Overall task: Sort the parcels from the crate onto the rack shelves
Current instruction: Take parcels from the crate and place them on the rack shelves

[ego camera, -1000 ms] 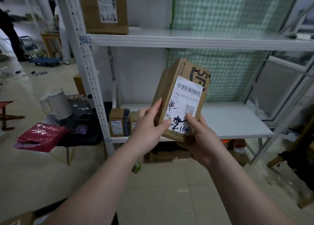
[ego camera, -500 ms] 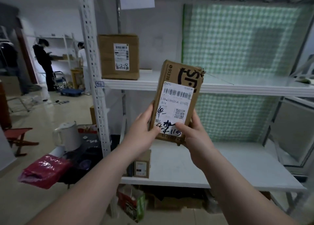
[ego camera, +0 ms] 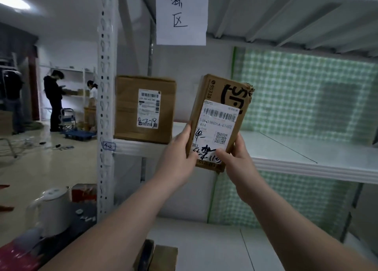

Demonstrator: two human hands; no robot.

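I hold a brown cardboard parcel upright in front of the rack, its white barcode label with handwriting facing me. My left hand grips its lower left edge and my right hand grips its lower right corner, thumb on the label. It hangs at the height of the white middle shelf. On that shelf to the left stands a larger brown box with a label marked 4-2-18. A tag reading 4-2 sits on the shelf's left end.
The perforated white rack post rises at left. A paper sign hangs from the top shelf. Small boxes sit on the lower shelf. A white kettle and red bag lie at lower left. Two people stand far left.
The parcel has risen with both hands from the lower shelf's level to the middle shelf's level, and my view has tilted upward and moved closer to the rack.
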